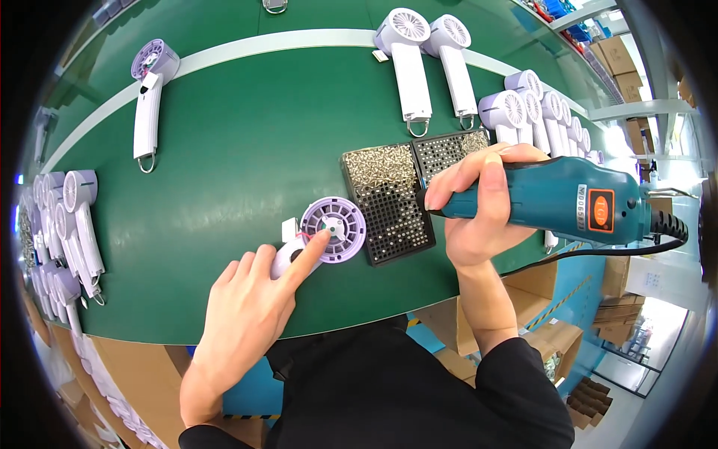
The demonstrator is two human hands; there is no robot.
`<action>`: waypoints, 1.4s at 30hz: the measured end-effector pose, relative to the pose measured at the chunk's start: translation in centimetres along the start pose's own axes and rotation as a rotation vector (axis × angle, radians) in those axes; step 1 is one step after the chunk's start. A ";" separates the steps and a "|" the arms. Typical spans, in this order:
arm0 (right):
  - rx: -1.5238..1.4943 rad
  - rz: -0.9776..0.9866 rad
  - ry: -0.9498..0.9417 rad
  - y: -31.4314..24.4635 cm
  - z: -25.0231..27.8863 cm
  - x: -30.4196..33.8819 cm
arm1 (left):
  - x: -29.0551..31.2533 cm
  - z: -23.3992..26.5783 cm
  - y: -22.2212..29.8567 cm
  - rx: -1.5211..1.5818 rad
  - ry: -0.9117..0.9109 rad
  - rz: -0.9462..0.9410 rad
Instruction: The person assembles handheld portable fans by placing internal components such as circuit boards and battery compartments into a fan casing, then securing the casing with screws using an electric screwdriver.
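Note:
A lavender-and-white handheld fan [351,238] lies on the green bench with its head open, showing the spoked inside and a red wire. My left hand [250,299] is on its white handle, fingers bent around it, and the index fingertip presses at the hub in the middle. Most of the handle is hidden under that hand. Gripped in my right hand [479,198] is a teal electric screwdriver [557,196], held level and pointing left. Its dark tip is over the right edge of a black screw tray [378,213], which holds many small screws in rows and a loose heap.
A second screw tray [443,155] adjoins the first. Assembled fans [409,71] lie at the back, with several more [516,112] at the right and a group [78,202] at the left. One open fan [147,112] lies back left. The screwdriver's black cord [598,253] trails right.

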State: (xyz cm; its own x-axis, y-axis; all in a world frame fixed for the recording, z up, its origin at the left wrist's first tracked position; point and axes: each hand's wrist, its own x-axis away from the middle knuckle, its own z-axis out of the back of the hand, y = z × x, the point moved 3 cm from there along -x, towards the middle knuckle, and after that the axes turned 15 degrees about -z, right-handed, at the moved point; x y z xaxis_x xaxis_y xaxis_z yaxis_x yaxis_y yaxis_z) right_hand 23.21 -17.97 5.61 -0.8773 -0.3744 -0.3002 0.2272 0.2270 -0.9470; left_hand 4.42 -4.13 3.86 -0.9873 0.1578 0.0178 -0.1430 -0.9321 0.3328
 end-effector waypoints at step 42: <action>-0.019 -0.085 -0.397 -4.9 -7.7 2.4 | 2.6 -0.6 -1.1 -0.008 0.171 -0.079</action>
State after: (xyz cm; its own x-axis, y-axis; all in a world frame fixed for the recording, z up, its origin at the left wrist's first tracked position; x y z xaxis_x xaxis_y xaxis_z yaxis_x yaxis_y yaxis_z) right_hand 16.75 -13.09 10.37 -0.6605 -0.7097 -0.2450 0.1495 0.1955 -0.9692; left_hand 1.96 -2.90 2.93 -0.9701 0.1738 -0.1695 -0.2208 -0.9217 0.3190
